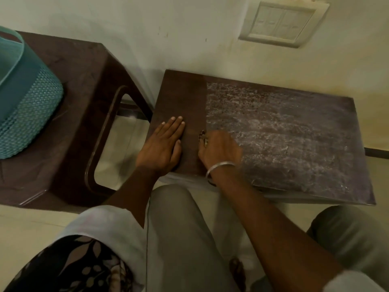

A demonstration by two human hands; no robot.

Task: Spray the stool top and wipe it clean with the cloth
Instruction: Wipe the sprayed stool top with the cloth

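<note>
The stool top [294,144] is a dark brown board set against the wall. A strip along its left side is bare brown, while the rest carries a whitish, speckled film. My left hand [162,144] lies flat, palm down, on the bare strip near the front edge and holds nothing. My right hand [219,148], blurred and wearing a metal bangle, is curled at the line where the film begins. A small dark patterned bit of cloth [202,134] shows at its fingertips. No spray bottle is in sight.
A brown plastic stool [84,81] stands to the left with a teal mesh basket [25,102] on it. A switch plate [282,24] is on the wall behind. My knees in grey trousers [179,228] are just below the stool's front edge.
</note>
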